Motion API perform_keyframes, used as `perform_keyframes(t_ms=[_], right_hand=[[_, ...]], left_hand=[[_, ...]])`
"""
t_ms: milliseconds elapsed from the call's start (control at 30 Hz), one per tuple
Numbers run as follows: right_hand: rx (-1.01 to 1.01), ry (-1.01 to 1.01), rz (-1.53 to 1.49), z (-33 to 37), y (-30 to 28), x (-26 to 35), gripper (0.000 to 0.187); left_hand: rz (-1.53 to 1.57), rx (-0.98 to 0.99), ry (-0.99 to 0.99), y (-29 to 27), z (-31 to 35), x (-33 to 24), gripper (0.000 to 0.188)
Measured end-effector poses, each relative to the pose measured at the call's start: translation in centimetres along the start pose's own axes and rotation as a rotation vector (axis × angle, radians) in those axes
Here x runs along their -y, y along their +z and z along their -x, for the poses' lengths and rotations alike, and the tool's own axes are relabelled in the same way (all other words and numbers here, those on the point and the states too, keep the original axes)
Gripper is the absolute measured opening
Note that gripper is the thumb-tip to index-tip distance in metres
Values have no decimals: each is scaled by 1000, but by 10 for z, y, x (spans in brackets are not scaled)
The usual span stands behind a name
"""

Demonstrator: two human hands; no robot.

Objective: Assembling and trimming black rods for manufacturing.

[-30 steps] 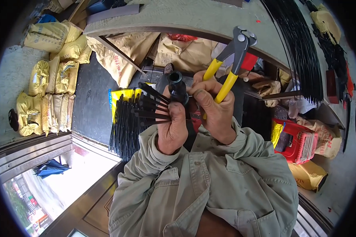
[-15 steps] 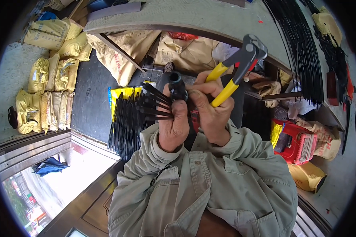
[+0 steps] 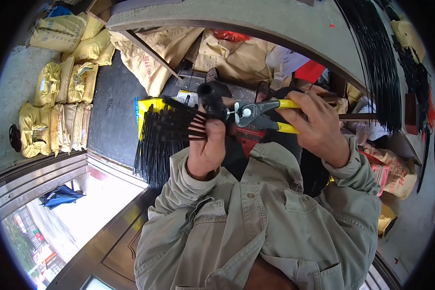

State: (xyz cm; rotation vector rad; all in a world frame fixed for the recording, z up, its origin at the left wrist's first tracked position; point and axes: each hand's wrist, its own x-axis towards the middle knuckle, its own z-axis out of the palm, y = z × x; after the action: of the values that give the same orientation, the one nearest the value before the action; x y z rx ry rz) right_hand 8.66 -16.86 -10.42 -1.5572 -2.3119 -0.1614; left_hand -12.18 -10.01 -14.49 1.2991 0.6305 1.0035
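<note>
My left hand (image 3: 207,147) is closed around what looks like a black umbrella frame, its dark tube (image 3: 210,100) pointing up and its thin black ribs (image 3: 181,123) fanning out to the left. In my right hand (image 3: 316,123) is a pair of pincers (image 3: 256,114) with yellow handles and a dark metal head. Their jaws point left, at a short piece of thin pale wire (image 3: 231,112) beside the tube. Whether the jaws bite on the wire is too small to tell. My left fingertips are partly hidden behind the tube.
A thick bundle of black rods (image 3: 154,147) lies left of my left hand on a yellow bag (image 3: 150,107). Above runs a table edge (image 3: 203,20), with more black rods (image 3: 372,63) hanging at right. Paper sacks (image 3: 55,128) are stacked far left; a blue umbrella (image 3: 63,197) stands outside.
The pincers have swung from pointing up to pointing left, jaws now at the tube. My right hand has moved right, away from my left, and now grips the handles.
</note>
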Motion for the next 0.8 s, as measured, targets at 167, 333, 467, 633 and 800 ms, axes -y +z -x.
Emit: perform_keyframes(t_ms=[167, 333, 467, 633, 800], right_hand=[[-77, -94, 267, -16, -15, -6, 23], [-91, -120, 405, -21, -20, -6, 26], [-51, -93, 406, -22, -26, -5, 23], [157, -108, 188, -18, -15, -10, 23], [135, -106, -110, -17, -1, -16, 25]], left_hand=[[108, 89, 1, 0, -3, -2, 56], [83, 43, -40, 4, -7, -4, 67], [-6, 99, -60, -1, -12, -4, 75], [-241, -86, -99, 12, -4, -12, 81], [-40, 57, -12, -3, -12, 7, 62]])
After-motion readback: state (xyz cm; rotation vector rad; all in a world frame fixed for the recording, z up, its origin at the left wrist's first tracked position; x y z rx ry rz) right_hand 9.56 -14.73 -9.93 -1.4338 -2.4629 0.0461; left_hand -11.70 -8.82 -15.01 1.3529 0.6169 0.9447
